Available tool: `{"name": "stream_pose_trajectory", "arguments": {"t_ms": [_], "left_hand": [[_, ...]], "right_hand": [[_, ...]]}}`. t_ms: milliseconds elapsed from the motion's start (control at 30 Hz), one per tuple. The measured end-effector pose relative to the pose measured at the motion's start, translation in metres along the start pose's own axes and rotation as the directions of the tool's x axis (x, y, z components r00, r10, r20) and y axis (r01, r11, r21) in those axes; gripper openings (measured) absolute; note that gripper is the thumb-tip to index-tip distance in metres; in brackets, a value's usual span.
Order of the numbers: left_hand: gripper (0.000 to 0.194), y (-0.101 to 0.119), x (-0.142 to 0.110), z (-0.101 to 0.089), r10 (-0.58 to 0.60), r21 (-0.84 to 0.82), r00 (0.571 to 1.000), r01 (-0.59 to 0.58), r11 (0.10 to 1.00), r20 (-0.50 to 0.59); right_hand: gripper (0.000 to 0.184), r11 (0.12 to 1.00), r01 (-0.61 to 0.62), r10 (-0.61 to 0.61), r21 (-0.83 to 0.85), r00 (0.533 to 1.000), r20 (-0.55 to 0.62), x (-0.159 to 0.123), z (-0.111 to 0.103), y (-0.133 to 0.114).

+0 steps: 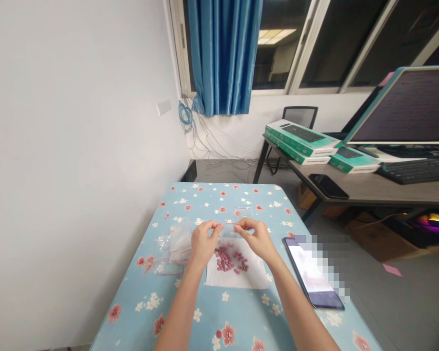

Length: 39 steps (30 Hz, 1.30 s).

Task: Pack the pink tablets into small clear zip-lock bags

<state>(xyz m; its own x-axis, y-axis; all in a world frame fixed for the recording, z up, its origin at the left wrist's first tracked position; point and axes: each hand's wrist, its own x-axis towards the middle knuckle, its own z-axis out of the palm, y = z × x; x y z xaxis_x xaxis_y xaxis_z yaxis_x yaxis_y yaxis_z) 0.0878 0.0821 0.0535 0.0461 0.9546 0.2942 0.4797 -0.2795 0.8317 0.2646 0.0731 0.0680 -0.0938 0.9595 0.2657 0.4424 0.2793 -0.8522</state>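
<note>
Clear zip bag (228, 229) stretched between two hands, above scattered pink pellets (225, 258).
The bag is small, flat and see-through, with a thin reddish line along its top edge; left hand (206, 240) and right hand (255, 238) pinch its upper corners, pulling that edge nearly level, though whether its mouth is parted cannot be told. The pellets, small and rounded, lie loose on a white sheet (241, 281), bunched thickly to the left and sparser to the right.
</note>
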Motion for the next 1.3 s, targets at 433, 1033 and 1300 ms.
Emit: {"name": "stream_pose_trajectory", "arguments": {"t_ms": [433,1033,1300], "left_hand": [[0.016,0.006,-0.004,-0.013,-0.003,-0.222,0.983,0.044,0.974,0.181],[0.017,0.018,-0.010,-0.017,0.066,0.086,0.973,-0.087,0.992,0.221],[0.016,0.019,-0.014,-0.012,0.152,0.222,0.957,-0.208,0.953,0.245]], "right_hand": [[0.023,0.999,0.032,-0.037,0.028,0.973,0.228,-0.004,-0.008,-0.013],[0.018,0.936,0.250,-0.198,-0.248,0.956,0.215,-0.007,0.002,-0.021],[0.016,0.900,0.261,-0.176,-0.350,0.950,0.256,-0.008,-0.003,-0.020]]}}
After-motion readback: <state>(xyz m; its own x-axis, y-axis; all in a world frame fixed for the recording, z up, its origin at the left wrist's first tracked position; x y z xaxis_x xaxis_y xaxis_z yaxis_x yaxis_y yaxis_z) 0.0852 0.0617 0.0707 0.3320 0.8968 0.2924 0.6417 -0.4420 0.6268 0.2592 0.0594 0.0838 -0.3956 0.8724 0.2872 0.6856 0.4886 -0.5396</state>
